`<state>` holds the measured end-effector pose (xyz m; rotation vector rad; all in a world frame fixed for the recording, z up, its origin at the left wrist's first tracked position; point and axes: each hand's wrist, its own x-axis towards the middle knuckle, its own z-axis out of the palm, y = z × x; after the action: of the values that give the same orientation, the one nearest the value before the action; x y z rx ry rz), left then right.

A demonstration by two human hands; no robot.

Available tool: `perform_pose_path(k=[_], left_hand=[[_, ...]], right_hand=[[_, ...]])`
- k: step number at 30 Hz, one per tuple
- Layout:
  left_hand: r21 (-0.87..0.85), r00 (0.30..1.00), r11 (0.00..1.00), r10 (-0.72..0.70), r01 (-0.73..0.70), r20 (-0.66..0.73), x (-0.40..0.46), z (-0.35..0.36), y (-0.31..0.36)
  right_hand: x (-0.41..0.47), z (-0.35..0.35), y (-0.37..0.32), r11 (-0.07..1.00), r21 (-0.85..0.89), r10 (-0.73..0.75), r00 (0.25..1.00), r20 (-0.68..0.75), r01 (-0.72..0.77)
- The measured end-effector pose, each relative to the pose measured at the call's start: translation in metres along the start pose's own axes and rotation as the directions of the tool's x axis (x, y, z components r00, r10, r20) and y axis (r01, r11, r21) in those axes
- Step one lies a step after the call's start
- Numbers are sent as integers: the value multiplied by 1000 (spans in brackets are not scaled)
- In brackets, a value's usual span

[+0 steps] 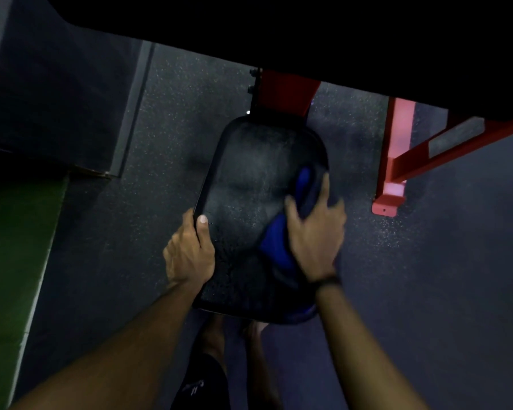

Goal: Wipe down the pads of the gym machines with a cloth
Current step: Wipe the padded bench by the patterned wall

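A black seat pad [249,184] of a gym machine lies below me, dusty and speckled on its surface. My left hand [190,250] grips the pad's left edge, thumb on top and fingers curled under. A blue cloth [279,247] lies on the pad's right side. My right hand [314,232] presses on the cloth with spread fingers, and part of the cloth sticks out beyond the fingertips.
The machine's red frame [288,90] joins the pad at its far end. A red leg with a foot plate [388,196] stands to the right on the dark rubber floor [160,128]. Green turf [15,232] lies at the left. My legs are below the pad.
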<state>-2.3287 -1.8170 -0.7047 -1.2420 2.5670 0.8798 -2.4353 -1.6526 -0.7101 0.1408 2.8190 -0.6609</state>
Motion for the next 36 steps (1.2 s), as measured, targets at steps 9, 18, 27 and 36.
perform_pose_path(k=[9,18,27,36], left_hand=[[0,999,999,-32,32,32,0,0,-2],[-28,998,999,-26,28,51,2,-3,0],[-23,997,999,-21,23,77,4,0,-3],[-35,996,999,-35,38,88,6,1,-7]], right_hand=[[39,-1,-11,995,-7,-103,994,-33,103],[-37,-7,19,999,-23,-46,999,23,47],[130,11,-75,958,-233,-175,984,-19,166],[109,33,-118,771,-402,-482,865,138,494]])
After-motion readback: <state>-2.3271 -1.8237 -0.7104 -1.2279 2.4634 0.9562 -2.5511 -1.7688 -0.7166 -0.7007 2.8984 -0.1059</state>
